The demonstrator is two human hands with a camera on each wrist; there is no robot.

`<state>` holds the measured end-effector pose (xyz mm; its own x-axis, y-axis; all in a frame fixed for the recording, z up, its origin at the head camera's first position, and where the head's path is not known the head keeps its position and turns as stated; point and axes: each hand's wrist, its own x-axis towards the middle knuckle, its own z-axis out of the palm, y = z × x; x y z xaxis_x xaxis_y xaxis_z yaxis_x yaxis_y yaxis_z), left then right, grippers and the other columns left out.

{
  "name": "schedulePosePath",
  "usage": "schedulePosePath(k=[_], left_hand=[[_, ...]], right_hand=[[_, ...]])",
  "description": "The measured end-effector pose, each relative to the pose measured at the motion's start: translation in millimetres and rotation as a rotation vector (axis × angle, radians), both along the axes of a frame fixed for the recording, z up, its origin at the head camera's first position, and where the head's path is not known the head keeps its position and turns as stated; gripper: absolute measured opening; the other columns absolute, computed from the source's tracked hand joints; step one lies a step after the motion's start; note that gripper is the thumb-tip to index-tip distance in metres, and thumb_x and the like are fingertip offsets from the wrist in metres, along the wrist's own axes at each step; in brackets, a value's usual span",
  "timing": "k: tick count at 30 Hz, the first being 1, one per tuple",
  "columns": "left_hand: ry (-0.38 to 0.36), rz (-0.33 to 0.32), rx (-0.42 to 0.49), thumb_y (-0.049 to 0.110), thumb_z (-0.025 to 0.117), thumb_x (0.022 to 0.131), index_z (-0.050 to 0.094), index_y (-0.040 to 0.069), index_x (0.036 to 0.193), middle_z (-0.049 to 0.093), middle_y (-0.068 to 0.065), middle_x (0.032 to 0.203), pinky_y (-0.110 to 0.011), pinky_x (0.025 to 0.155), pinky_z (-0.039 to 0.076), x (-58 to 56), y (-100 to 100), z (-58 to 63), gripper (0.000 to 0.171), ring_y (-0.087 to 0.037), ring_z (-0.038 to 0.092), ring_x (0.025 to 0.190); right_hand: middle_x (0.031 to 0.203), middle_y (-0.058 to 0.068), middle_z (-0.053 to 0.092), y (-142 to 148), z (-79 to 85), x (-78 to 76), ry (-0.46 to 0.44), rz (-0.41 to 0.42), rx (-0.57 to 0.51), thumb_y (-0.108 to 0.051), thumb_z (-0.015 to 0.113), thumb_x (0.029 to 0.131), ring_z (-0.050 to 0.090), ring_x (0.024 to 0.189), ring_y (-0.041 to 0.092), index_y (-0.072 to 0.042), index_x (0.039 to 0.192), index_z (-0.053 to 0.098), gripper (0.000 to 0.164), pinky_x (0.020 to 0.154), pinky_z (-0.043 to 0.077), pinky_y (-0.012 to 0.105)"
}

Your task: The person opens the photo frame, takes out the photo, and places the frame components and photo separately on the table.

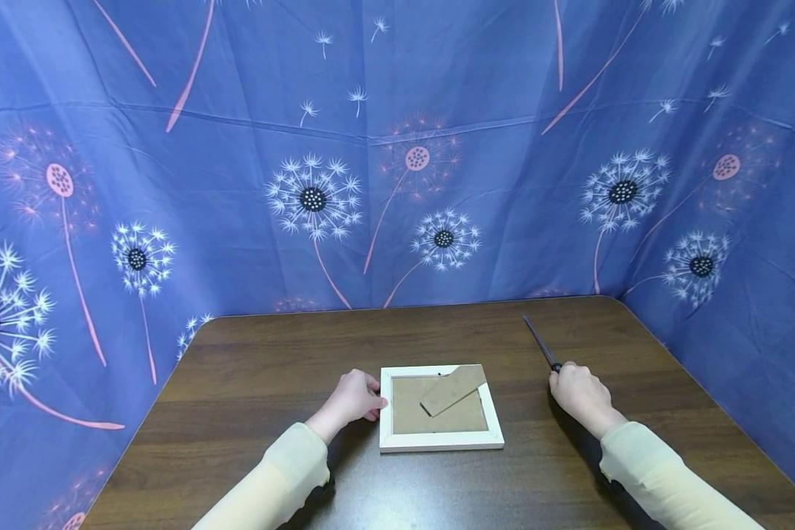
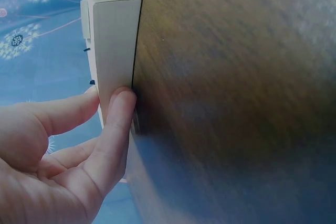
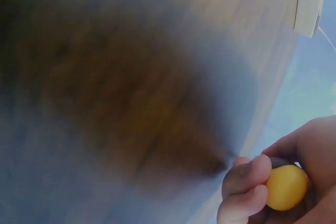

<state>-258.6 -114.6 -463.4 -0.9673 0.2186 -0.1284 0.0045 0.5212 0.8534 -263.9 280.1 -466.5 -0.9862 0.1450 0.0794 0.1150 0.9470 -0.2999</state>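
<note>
A white picture frame (image 1: 441, 442) lies face down on the table, its brown backing board (image 1: 411, 419) showing. On the board a brown stand leg (image 1: 453, 390) slants toward the upper right corner. My left hand (image 1: 353, 401) pinches the frame's left edge. In the left wrist view the thumb (image 2: 79, 109) is at the back face and a fingertip (image 2: 124, 98) is against the side. To the right of the frame, apart from it, my right hand (image 1: 583, 396) grips a screwdriver (image 1: 538, 338). Its dark shaft points away, and its yellow handle end (image 3: 286, 187) shows in the right wrist view.
The brown wooden table (image 1: 291, 353) has rounded far corners. Behind it and along both sides hangs a blue cloth (image 1: 503, 184) with dandelion prints. Small dark tabs (image 2: 87, 50) stick up along the frame's back.
</note>
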Motion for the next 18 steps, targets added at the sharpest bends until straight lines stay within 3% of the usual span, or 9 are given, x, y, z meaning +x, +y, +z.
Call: schedulePosePath(k=[11, 18], left_hand=[[-0.014, 0.003, -0.009, -0.004, 0.071, 0.079, 0.059, -0.018, 0.106, 0.067, -0.013, 0.069, -0.028, 0.052, 0.058, 1.0, 0.0, 0.6, 0.033, -0.019, 0.066, 0.055], [-0.014, 0.007, -0.006, -0.004, 0.07, 0.079, 0.059, -0.017, 0.106, 0.067, -0.014, 0.068, -0.029, 0.052, 0.058, 1.0, -0.4, 1.3, 0.032, -0.019, 0.066, 0.054]], right_hand=[[0.067, 0.02, 0.057, 2.2, 5.3, -0.7, -0.046, 0.023, 0.036, -0.023, 0.052, 0.082, 0.055, 0.056, 0.034, 0.001, 0.069, 0.053, 0.028, 0.042, 0.042, 0.047], [0.066, 0.02, 0.057, 2.6, 6.6, -2.3, -0.059, 0.032, 0.077, -0.023, 0.056, 0.083, 0.057, 0.056, 0.033, 0.001, 0.069, 0.054, 0.028, 0.042, 0.042, 0.046]])
